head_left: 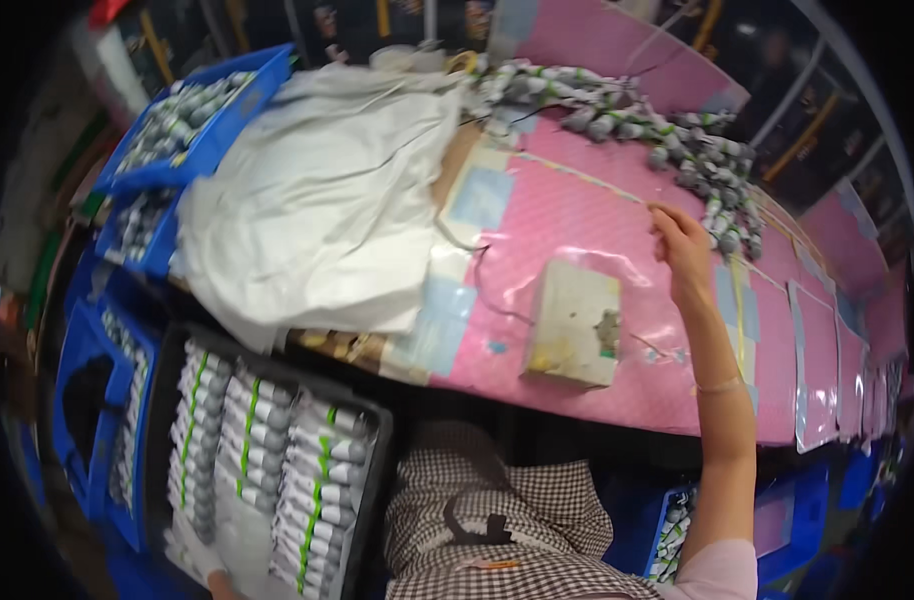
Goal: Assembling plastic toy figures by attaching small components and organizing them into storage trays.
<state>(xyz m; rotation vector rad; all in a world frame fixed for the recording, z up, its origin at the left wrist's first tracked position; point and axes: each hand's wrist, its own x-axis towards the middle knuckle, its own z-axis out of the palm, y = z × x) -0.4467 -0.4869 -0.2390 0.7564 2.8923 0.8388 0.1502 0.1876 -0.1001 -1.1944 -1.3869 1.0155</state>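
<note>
Over the pink work surface, my right hand [680,250] has its fingers drawn together at the end of a thin pale green-and-white strip [582,178]. The strip runs left from the fingertips across the table. Low at the left, my left hand [215,582] reaches to the near end of a black tray [379,440]; the lower edge cuts it and its fingers are unclear against whitish material. In that tray lie rows of grey-and-white parts [265,435], joined by bright green bands. A heap of similar parts [702,160] spreads along the table's far right side.
A grey-white box [574,325] stands near the table's front edge. White cloth [322,200] covers the left of the table. Blue bins [267,85] of parts stack at the left, and another blue bin [632,530] sits below the table at right.
</note>
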